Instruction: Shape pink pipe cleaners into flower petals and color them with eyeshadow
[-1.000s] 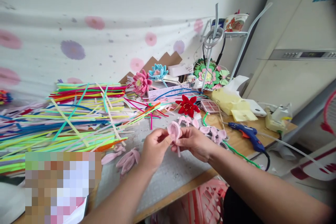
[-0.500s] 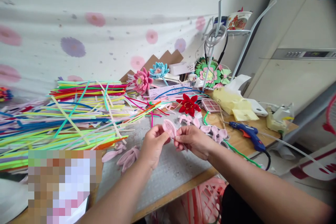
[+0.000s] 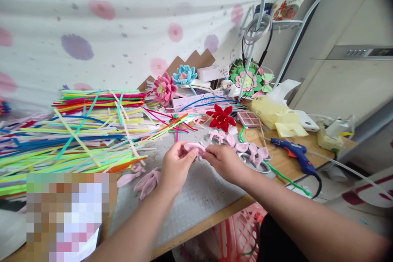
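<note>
My left hand (image 3: 175, 166) and my right hand (image 3: 223, 161) meet over the grey mat (image 3: 199, 196), both pinching one pink pipe-cleaner petal (image 3: 194, 147) that lies nearly flat between the fingertips. More pink petals (image 3: 250, 152) lie just right of my right hand. A bundle of finished pink petals (image 3: 147, 182) rests on the mat left of my left hand. A red pipe-cleaner flower (image 3: 221, 118) sits a little beyond my hands.
A big heap of coloured pipe cleaners (image 3: 82, 131) fills the left. A blue glue gun (image 3: 294, 154) lies at the right near the table edge, with yellow paper (image 3: 272, 116), a white phone (image 3: 305, 120) and pink, blue and green flowers behind. A pink basket (image 3: 242, 229) stands under the table.
The petal has been turned from upright to nearly flat between my fingers, and my hands have dropped slightly toward the mat. The view has shifted a little down and left.
</note>
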The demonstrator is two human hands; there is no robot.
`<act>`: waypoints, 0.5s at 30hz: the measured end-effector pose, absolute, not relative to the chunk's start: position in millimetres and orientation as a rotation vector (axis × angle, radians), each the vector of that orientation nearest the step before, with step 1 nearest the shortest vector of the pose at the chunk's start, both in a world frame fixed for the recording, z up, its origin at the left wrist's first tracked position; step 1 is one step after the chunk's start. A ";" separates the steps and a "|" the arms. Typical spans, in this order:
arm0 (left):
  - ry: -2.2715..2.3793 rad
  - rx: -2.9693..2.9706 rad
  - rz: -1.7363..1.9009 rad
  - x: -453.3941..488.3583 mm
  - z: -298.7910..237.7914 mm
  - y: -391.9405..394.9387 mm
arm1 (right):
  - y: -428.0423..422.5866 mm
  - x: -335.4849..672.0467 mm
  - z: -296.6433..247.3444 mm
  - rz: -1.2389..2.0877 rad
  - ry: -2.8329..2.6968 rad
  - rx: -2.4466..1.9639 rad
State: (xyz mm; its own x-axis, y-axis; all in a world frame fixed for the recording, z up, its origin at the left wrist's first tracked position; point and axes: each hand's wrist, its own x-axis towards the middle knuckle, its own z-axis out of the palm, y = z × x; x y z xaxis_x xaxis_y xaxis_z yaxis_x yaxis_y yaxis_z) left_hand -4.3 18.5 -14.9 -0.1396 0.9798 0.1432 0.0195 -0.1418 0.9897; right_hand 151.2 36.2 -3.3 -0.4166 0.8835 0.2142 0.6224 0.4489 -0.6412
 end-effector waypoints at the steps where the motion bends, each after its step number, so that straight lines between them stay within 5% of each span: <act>1: 1.299 1.333 1.409 -6.8 -13.7 18.8 | 36.4 151.3 -2.6 0.577 -2.211 -1.243; 15: 1.491 1.477 1.539 -3.1 -24.2 11.5 | 38.4 142.7 1.2 0.563 -1.979 -1.373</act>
State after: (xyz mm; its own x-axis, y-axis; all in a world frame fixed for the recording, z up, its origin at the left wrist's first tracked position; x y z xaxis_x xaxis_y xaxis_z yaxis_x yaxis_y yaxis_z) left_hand -3.1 11.5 -24.2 -0.2599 0.9077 0.3295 0.3002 -0.2484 0.9210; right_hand 142.7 38.4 1.2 -0.2353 0.9336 0.2701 0.6518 0.3578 -0.6687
